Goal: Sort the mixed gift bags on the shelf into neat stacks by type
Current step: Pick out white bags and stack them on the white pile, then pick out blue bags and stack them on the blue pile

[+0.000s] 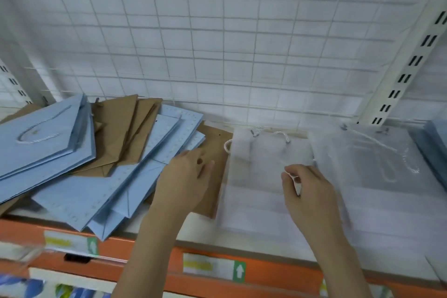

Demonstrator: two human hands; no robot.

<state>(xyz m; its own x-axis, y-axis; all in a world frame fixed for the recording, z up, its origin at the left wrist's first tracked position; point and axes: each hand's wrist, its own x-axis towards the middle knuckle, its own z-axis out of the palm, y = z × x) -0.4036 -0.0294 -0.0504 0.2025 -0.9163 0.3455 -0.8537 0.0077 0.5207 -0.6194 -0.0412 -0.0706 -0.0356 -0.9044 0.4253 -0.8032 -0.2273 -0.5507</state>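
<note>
My right hand (312, 191) pinches a cord of the clear bag (261, 176); bag lies flat just under it, long axis running front-to-back. Left hand (186, 176) flat, fingers straight, on a brown bag (215, 152). Blue bags (96, 191) jumbled left. Shelf (150, 227), wire grid (217, 43) behind.

The orange-edged shelf (154, 227) carries a jumbled heap of light-blue paper bags (72, 191) and brown kraft bags (121, 126), beside translucent white bags (261, 191).
</note>
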